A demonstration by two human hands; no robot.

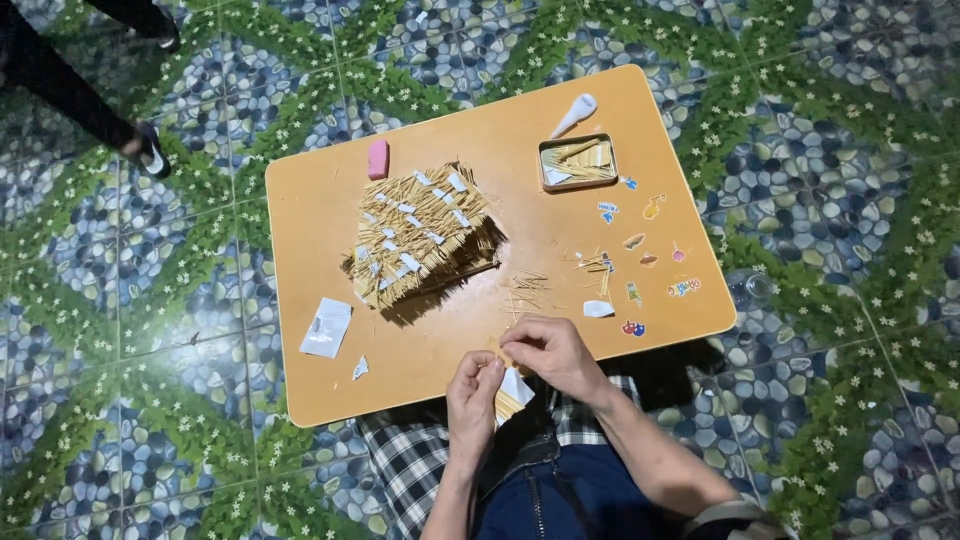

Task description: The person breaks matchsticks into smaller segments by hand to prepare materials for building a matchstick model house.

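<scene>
Person sitting on the patterned tile floor at a low orange bench, seen from above. Both hands working at the near edge. Left hand is closing its fingers around a small bundle of thin sticks with a white paper strip around it; right hand is pinching the top of the same bundle from above, fingers curled in. The bundle is sitting just off the bench edge, over the person's lap, between the two hands.

In the middle of the bench, a big stack of finished bundles is lying in rows, each with a white band. Loose sticks are lying scattered just beyond the right hand. A small metal tin holding more sticks is sitting at the far right, with a white tool just behind it. A pink block is resting near the far left edge. White paper scraps are lying at the near left. Small colourful stickers are dotting the right side of the bench. Another person's dark leg and shoe are standing on the floor at the upper left, well apart from the bench.
</scene>
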